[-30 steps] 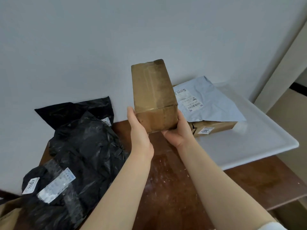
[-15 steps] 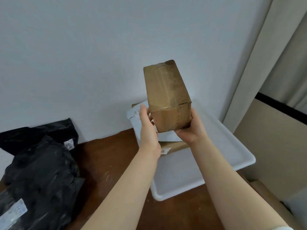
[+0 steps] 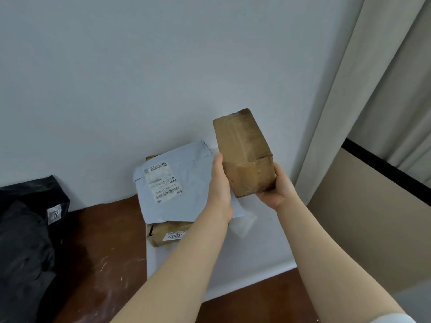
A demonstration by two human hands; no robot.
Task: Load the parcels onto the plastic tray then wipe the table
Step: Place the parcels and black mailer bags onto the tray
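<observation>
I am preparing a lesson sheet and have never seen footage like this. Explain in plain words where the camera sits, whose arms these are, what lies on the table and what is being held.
There is no machine here. A person wears one camera on the head, looking forward and down, so you see their own bare arms. The left hand and the right hand together hold a taped brown cardboard box in the air, seemingly above a white plastic tray. On the tray lies a pale grey plastic mailing bag with a printed label. It rests on a flat brown cardboard parcel marked 3007. The tray sits on a scratched brown wooden table. At the left, off the tray, lie crumpled black plastic parcel bags.
</observation>
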